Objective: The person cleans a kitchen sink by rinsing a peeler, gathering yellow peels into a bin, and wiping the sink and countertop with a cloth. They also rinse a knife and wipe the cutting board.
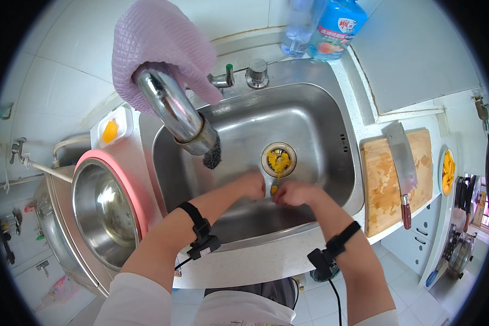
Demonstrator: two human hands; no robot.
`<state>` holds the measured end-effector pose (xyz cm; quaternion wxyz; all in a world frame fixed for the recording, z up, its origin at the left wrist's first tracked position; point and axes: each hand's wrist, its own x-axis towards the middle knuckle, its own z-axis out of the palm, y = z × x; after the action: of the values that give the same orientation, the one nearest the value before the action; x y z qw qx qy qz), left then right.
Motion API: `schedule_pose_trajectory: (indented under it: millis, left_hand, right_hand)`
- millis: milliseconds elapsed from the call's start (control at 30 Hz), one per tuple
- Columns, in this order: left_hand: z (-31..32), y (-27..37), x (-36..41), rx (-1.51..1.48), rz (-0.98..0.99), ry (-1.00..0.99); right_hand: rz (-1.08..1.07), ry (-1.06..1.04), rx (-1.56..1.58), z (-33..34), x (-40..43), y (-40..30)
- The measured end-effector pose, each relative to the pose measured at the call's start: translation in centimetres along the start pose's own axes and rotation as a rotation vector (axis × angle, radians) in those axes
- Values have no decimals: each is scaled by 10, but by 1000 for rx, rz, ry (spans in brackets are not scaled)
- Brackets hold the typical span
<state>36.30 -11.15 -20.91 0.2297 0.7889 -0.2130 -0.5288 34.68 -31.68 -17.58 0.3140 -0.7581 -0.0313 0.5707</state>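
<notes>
Both of my hands are low inside a stainless steel sink [244,134], just on my side of its drain. My left hand [252,186] is blurred, its fingers curled in; whether it holds anything is hidden. Close to its right, my right hand [293,194] has bent fingers beside a small yellow scrap [274,189]. A thin greyish strip runs from there to the drain, too unclear to name. Yellow peel scraps [278,161] lie in the drain strainer [294,159]. The chrome faucet spout [169,106] reaches over the sink's left side, a pink cloth [159,45] draped over it.
Right of the sink, a cleaver [401,155] lies across a wooden cutting board [377,183]; beyond stands a bowl of yellow-orange pieces [448,171]. At left are a steel basin [85,208], a pink basin [106,157] and a white tray [126,118]. A dish soap bottle [338,30] stands behind.
</notes>
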Motion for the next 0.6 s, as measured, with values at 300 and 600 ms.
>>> schedule_pose_trajectory:
  millis: [300, 600]
  left_hand:
    - [18, 6, 38, -202, 180, 452]
    - [23, 22, 8, 199, 465, 419]
  right_hand:
    - [-88, 566, 161, -33, 9, 3]
    - [-104, 683, -34, -38, -88, 21]
